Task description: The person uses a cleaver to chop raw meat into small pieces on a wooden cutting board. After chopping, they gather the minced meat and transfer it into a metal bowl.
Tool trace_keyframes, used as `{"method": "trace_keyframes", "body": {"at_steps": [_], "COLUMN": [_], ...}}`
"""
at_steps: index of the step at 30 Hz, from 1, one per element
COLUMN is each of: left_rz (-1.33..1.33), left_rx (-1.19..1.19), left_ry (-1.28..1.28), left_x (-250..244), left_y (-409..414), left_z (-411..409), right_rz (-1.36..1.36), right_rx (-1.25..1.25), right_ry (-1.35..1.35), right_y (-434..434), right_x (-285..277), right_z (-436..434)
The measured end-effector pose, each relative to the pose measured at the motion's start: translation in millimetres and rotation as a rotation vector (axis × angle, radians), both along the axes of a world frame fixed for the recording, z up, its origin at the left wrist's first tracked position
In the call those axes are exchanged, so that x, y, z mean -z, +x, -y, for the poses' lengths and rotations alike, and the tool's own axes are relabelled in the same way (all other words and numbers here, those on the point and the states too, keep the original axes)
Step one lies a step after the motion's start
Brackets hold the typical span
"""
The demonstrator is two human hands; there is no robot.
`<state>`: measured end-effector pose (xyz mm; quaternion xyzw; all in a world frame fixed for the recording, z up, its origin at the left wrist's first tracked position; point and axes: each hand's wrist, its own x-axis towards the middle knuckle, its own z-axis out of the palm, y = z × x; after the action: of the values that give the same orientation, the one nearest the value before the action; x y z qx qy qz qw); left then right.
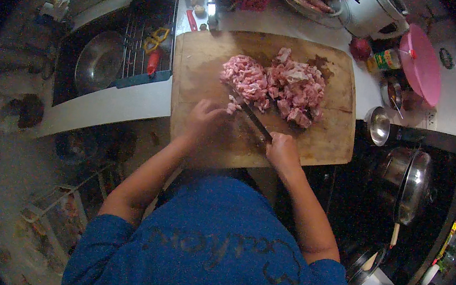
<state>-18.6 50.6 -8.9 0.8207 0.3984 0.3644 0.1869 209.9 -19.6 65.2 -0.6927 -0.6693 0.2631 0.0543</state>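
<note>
A large wooden cutting board (207, 140) lies before me with two mounds of raw pink meat on it. The left mound (245, 79) is cut small; the right mound (297, 91) holds larger chunks. My right hand (282, 151) grips a knife (255, 122) by its handle, which is hidden in my fist. Its dark blade points up and left to the near edge of the left mound. Beside the blade tip lie small pale meat bits (232, 106). My left hand (203, 118) is blurred, its fingertips close to these bits; whether it pinches any is unclear.
Left of the board is a sink with a metal bowl (100, 62), a wire rack (133, 47) and red-and-yellow-handled scissors (153, 56). A red-handled knife (191, 20) lies behind. At right are a pink basin (422, 65), a steel bowl (379, 126) and a lidded pan (413, 184) on a dark stovetop.
</note>
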Motion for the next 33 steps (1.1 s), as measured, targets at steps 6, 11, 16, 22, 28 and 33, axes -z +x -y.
{"method": "trace_keyframes", "body": {"at_steps": [6, 11, 16, 22, 28, 33], "left_rz": [-0.023, -0.084, -0.091, -0.086, -0.125, -0.097], "left_rx": [0.043, 0.039, 0.126, 0.08, 0.048, 0.093], "left_ry": [-0.072, 0.022, 0.009, -0.087, 0.012, 0.014], "left_x": [8.9, 4.6, 5.5, -4.8, 14.3, -7.4], "left_y": [-6.9, -1.0, -0.5, -0.6, -8.3, -5.7], "left_z": [6.2, 1.3, 3.5, 13.5, 8.2, 7.2], "right_rz": [0.102, 0.106, 0.122, -0.026, 0.054, 0.073], "right_rx": [-0.054, -0.061, 0.01, 0.076, 0.082, -0.04], "right_ry": [-0.039, -0.116, -0.073, -0.065, -0.005, -0.042], "right_y": [-8.5, -10.0, -33.8, -7.4, -6.0, -6.4], "right_x": [3.8, 6.8, 17.7, 31.1, 13.0, 8.4], "right_z": [19.6, 25.1, 10.5, 11.7, 23.6, 25.4]}}
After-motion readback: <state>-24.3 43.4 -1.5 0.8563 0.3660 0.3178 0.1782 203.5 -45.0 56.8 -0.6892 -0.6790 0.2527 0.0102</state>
